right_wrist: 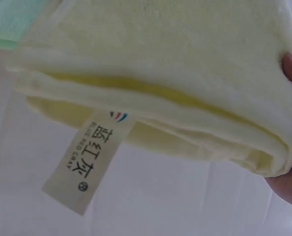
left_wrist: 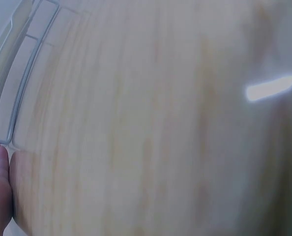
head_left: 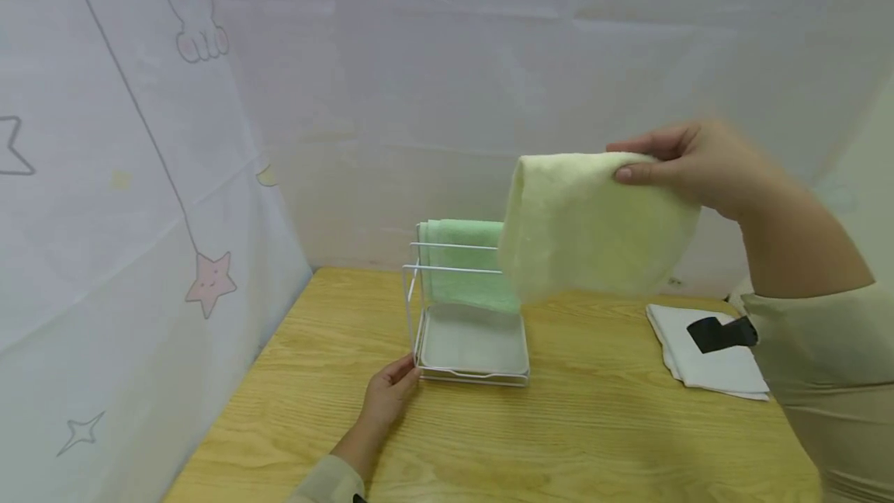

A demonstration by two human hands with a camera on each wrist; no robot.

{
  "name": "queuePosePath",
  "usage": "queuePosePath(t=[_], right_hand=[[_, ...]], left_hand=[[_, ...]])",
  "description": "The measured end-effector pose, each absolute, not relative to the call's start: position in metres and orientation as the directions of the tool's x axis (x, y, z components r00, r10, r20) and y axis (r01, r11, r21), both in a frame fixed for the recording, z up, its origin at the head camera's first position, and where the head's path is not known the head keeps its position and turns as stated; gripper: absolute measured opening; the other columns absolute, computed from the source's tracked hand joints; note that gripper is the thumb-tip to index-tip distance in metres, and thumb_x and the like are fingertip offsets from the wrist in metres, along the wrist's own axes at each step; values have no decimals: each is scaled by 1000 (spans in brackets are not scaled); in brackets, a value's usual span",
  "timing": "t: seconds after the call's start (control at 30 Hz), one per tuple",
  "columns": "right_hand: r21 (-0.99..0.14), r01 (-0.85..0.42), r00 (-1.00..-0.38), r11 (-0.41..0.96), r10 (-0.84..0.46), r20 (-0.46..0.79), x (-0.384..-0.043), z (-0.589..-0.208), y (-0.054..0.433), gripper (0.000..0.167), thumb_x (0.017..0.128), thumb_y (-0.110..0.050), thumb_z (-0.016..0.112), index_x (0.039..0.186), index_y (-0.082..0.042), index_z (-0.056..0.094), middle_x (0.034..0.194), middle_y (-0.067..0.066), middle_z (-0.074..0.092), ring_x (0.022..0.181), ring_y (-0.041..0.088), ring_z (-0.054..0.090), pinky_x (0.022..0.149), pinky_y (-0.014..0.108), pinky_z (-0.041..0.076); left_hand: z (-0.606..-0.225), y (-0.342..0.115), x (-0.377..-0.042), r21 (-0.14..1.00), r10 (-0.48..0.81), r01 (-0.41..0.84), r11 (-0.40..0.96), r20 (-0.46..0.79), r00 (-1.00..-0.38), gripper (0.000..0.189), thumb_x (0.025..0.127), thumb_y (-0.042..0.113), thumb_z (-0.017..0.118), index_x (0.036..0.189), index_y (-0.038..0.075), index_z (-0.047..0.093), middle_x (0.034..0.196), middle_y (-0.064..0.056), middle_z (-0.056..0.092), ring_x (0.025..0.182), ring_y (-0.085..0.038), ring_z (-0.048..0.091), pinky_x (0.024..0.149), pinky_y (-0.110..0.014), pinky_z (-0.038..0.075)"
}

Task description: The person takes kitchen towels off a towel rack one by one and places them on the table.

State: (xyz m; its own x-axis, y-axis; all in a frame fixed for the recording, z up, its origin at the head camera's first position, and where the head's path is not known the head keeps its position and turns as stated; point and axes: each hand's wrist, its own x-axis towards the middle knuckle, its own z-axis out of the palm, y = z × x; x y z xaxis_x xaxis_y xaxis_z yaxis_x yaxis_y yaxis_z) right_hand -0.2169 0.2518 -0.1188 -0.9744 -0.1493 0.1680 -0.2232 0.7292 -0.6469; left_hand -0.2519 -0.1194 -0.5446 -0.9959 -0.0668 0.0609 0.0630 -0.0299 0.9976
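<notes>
My right hand [head_left: 719,169] pinches the upper right corner of a folded pale yellow towel [head_left: 594,223], held up in the air at the right of a white wire rack [head_left: 461,269]. A printed label [right_wrist: 89,157] hangs from the towel's folded edge in the right wrist view. Over the rack's back bar hangs a light green towel [head_left: 461,282], partly covered by the yellow one in the head view. A whitish tray [head_left: 475,340] sits in the rack's base. My left hand [head_left: 387,394] holds the rack's front left corner, thumb in front.
A folded white cloth [head_left: 719,355] lies on the wooden table [head_left: 594,425] at the right, partly behind the right sleeve. Pale printed fabric [head_left: 433,84] hangs behind the table and along its left side.
</notes>
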Motion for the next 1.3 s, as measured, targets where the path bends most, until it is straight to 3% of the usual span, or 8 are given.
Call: queuePosePath(t=[0.47, 0.73, 0.9, 0.97, 1.0, 1.1, 1.2, 1.3], right_hand=[[-653, -201, -979, 731, -134, 152, -199, -170, 303, 29, 89, -27, 73, 107, -50, 68, 85, -22, 73, 69, 9, 69, 60, 29, 58], [-630, -208, -978, 749, -171, 120, -190, -208, 320, 40, 90, -29, 72, 128, -18, 66, 95, -28, 69, 82, 0, 67, 63, 27, 58], [-648, -133, -987, 750, -156, 23, -184, -230, 326, 46, 92, -36, 68, 133, -17, 62, 113, -23, 67, 99, -8, 58, 79, 28, 56], [-621, -119, -989, 775, -145, 8, -182, -238, 328, 48, 91, -40, 67, 134, -20, 61, 125, -13, 66, 122, 9, 54, 113, 43, 38], [-615, -125, -989, 778, -149, 12, -180, -243, 329, 48, 91, -40, 68, 133, -19, 62, 126, -9, 66, 124, 8, 52, 119, 56, 22], [-604, -173, -981, 778, -187, 41, -178, -257, 329, 45, 92, -35, 68, 131, -14, 63, 122, -7, 69, 124, 7, 53, 122, 49, 20], [-639, -228, -968, 735, -244, 65, -175, -272, 329, 40, 93, -26, 68, 129, -8, 64, 113, -16, 70, 103, -13, 56, 88, 20, 53], [-665, -250, -959, 704, -272, 73, -171, -285, 330, 37, 92, -23, 69, 126, -10, 67, 116, -26, 65, 99, -16, 57, 73, 16, 55]], left_hand=[[-543, -119, -252, 998, -90, 54, 22, 56, -994, 38, 93, 5, 65, 127, -10, 57, 129, -28, 60, 114, -28, 64, 87, -16, 55], [-543, -120, -250, 999, -92, 42, 34, 45, -995, 37, 93, 5, 64, 127, -8, 57, 130, -27, 60, 118, -35, 61, 89, -17, 55], [-545, -121, -252, 998, -88, 58, 30, 60, -994, 39, 92, 8, 67, 127, -8, 58, 129, -26, 61, 116, -28, 63, 90, -17, 55], [-546, -121, -253, 998, -88, 58, 15, 59, -994, 39, 92, 7, 67, 127, -7, 59, 129, -26, 61, 113, -20, 64, 89, -16, 54], [-547, -121, -253, 998, -87, 57, 10, 57, -995, 38, 92, 7, 67, 127, -7, 59, 129, -26, 61, 111, -15, 64, 88, -15, 54], [-547, -122, -253, 998, -85, 57, -6, 57, -995, 38, 92, 6, 67, 127, -7, 59, 129, -26, 61, 105, -5, 64, 88, -15, 54], [-547, -122, -252, 998, -80, 56, -5, 56, -995, 38, 92, 6, 66, 127, -7, 58, 130, -26, 60, 107, -7, 64, 89, -16, 54], [-546, -121, -251, 999, -79, 49, -5, 48, -996, 38, 92, 6, 66, 127, -7, 58, 130, -26, 60, 114, -19, 64, 90, -17, 55]])
